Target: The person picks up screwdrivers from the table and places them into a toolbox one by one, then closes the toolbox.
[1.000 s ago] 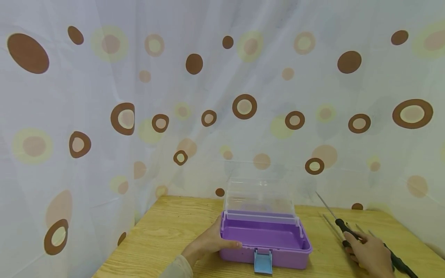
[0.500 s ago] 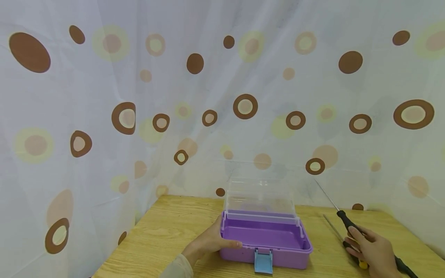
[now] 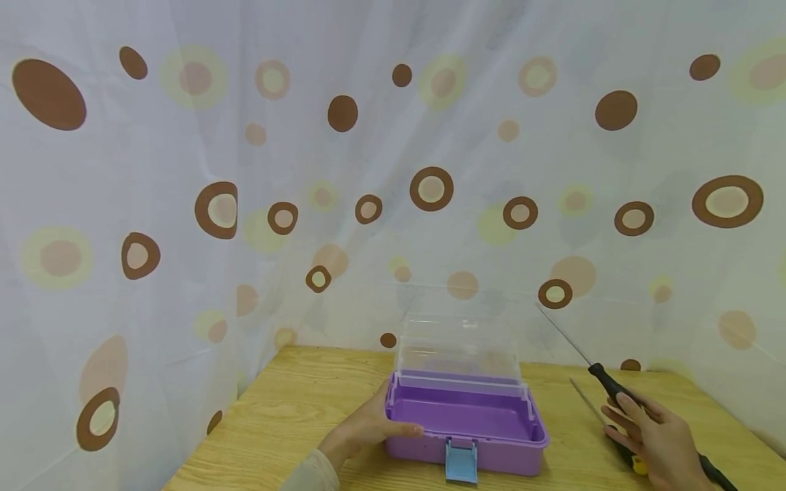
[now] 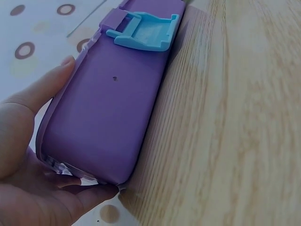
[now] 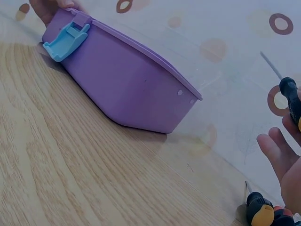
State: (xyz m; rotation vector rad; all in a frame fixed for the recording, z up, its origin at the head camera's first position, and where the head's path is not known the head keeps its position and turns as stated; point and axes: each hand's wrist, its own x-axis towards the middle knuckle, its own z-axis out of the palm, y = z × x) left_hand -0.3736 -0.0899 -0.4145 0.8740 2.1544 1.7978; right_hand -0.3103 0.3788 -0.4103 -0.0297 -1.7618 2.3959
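My left hand point(image 3: 368, 426) grips the left end of a purple plastic box point(image 3: 503, 460), thumb along the front rim and fingers around the end. The box sits on the table with its clear lid point(image 3: 457, 341) raised and its light blue latch point(image 3: 460, 464) hanging down in front. Inside, the visible tray is bare. To the right, my right hand point(image 3: 663, 436) holds a screwdriver point(image 3: 608, 385) by its black handle, thin metal shaft pointing up and left. Below that hand lies another screwdriver point(image 5: 259, 209) with a black and yellow handle.
A further black handle point(image 3: 715, 472) shows past my right wrist, and a red-and-black handle point(image 5: 282, 216) appears in the right wrist view. A white curtain point(image 3: 479, 245) with brown circles hangs behind and left of the wooden table point(image 3: 270, 423).
My right hand has lifted the screwdriver from among the others, and its tip has moved up and to the left. My left hand has stayed on the box.
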